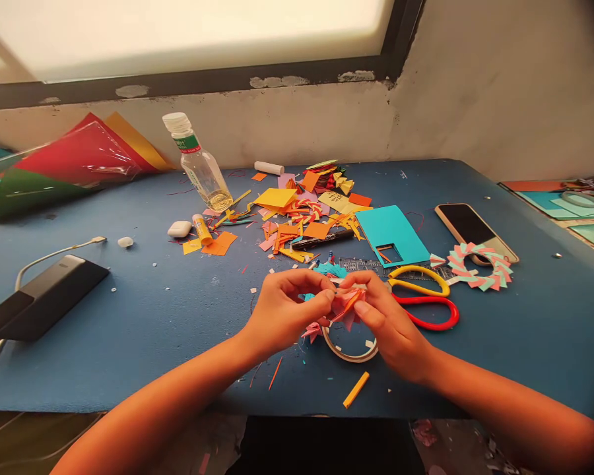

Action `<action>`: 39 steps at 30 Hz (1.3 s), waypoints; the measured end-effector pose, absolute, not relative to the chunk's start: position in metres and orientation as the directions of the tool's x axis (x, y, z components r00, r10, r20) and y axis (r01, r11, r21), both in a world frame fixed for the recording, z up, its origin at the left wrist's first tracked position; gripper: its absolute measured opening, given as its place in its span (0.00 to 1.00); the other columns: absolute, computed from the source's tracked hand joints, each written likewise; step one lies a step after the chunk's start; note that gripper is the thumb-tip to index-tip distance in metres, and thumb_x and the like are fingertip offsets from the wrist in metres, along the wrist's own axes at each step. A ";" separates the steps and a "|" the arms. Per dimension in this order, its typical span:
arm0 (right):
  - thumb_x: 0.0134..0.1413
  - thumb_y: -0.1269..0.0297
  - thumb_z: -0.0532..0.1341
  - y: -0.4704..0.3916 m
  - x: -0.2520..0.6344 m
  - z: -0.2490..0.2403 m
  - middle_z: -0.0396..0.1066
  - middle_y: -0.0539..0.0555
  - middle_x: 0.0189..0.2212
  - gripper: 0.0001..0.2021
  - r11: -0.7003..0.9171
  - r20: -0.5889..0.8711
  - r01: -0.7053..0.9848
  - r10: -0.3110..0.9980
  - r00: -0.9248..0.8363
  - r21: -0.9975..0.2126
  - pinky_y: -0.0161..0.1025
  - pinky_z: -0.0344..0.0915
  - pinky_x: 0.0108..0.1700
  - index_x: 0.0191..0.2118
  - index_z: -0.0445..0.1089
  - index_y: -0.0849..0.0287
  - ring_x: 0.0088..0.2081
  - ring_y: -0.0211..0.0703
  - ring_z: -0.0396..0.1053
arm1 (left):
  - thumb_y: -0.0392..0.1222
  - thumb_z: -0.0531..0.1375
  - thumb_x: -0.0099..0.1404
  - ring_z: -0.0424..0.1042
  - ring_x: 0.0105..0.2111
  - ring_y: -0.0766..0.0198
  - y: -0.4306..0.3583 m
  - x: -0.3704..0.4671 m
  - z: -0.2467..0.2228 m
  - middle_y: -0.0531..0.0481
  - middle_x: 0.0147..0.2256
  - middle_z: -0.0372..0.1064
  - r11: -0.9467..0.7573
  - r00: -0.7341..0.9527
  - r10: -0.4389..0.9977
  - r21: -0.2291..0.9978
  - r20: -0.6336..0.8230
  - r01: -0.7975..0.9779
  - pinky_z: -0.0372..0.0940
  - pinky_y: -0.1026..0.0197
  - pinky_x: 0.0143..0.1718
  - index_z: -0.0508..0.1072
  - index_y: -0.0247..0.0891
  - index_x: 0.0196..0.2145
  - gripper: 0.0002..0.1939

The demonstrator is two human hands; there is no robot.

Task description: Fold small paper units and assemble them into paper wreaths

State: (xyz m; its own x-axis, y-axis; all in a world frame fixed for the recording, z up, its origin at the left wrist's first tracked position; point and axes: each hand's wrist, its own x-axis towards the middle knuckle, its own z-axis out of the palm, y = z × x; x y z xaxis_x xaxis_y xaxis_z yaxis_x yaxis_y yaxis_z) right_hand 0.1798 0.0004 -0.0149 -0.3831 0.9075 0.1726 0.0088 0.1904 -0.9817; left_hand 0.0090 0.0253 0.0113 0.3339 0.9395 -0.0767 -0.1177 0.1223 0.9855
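A small pink and orange folded paper piece [348,306] is held between both hands above the blue table [178,349]. My left hand [292,303] pinches its left side with thumb and index finger. On its right side, my right hand [389,323] grips it with bent fingers. Beneath the hands lies a white ring-shaped roll [354,358], partly covered by them. Scissors with one yellow and one red handle [438,313] lie just right of my right hand, their blades hidden. A pink folded paper shape [313,331] lies under my left hand.
Behind the hands are coloured paper scraps [287,231], a black marker [324,239] and a blue card [393,231]. A bottle [202,171] and glue stick [202,229] stand left of them. A phone [472,227] and paper ring [502,270] lie right; a black device [49,297] lies left.
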 end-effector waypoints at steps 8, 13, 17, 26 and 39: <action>0.65 0.58 0.49 0.000 0.181 -0.017 0.67 0.46 0.33 0.04 0.119 0.166 -0.137 0.897 -0.410 -0.983 0.33 0.62 0.38 0.42 0.56 0.51 0.34 0.34 0.65 | 0.38 0.64 0.54 0.72 0.22 0.69 0.027 0.009 0.013 0.51 0.24 0.71 0.151 0.367 0.927 0.974 -0.080 -0.169 0.71 0.69 0.21 0.71 0.32 0.24 0.06; 0.66 0.59 0.49 0.001 0.181 -0.017 0.68 0.46 0.33 0.05 0.037 0.117 -0.188 0.893 -0.434 -0.981 0.33 0.63 0.40 0.42 0.57 0.51 0.35 0.33 0.67 | 0.41 0.64 0.55 0.69 0.22 0.69 0.025 0.008 0.013 0.51 0.24 0.69 0.131 0.397 0.915 0.985 -0.077 -0.111 0.68 0.69 0.18 0.70 0.33 0.26 0.08; 0.64 0.55 0.52 0.002 0.180 -0.013 0.68 0.46 0.33 0.07 -0.036 0.077 -0.228 0.881 -0.467 -0.973 0.34 0.66 0.39 0.41 0.58 0.51 0.35 0.34 0.68 | 0.41 0.63 0.57 0.67 0.20 0.71 0.023 0.008 0.010 0.51 0.26 0.70 0.069 0.385 0.922 0.996 -0.042 -0.057 0.67 0.69 0.17 0.70 0.34 0.26 0.08; 0.54 0.57 0.64 0.013 0.181 -0.019 0.69 0.48 0.38 0.15 0.072 0.106 -0.121 0.946 -0.307 -0.990 0.32 0.68 0.37 0.46 0.63 0.48 0.39 0.36 0.68 | 0.39 0.63 0.56 0.70 0.26 0.67 0.027 0.005 0.013 0.50 0.27 0.70 -0.067 0.218 0.973 0.996 0.077 -0.055 0.69 0.69 0.19 0.72 0.34 0.26 0.06; 0.49 0.56 0.67 0.023 0.184 -0.020 0.74 0.50 0.31 0.15 -0.112 -0.040 -0.241 0.957 -0.286 -0.964 0.35 0.70 0.30 0.42 0.72 0.56 0.28 0.35 0.70 | 0.44 0.64 0.57 0.71 0.29 0.66 0.036 0.001 0.005 0.52 0.28 0.69 -0.005 0.278 0.959 0.982 0.058 -0.186 0.71 0.68 0.19 0.70 0.36 0.31 0.09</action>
State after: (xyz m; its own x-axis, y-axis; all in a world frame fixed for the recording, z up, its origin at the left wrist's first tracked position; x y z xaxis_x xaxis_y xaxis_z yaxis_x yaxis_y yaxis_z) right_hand 0.1839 0.0232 -0.0201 -0.2857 0.9575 -0.0402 -0.2409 -0.1124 -0.9640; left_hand 0.0006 0.0360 0.0055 0.2778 0.9589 0.0576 -0.1863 -0.0051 0.9825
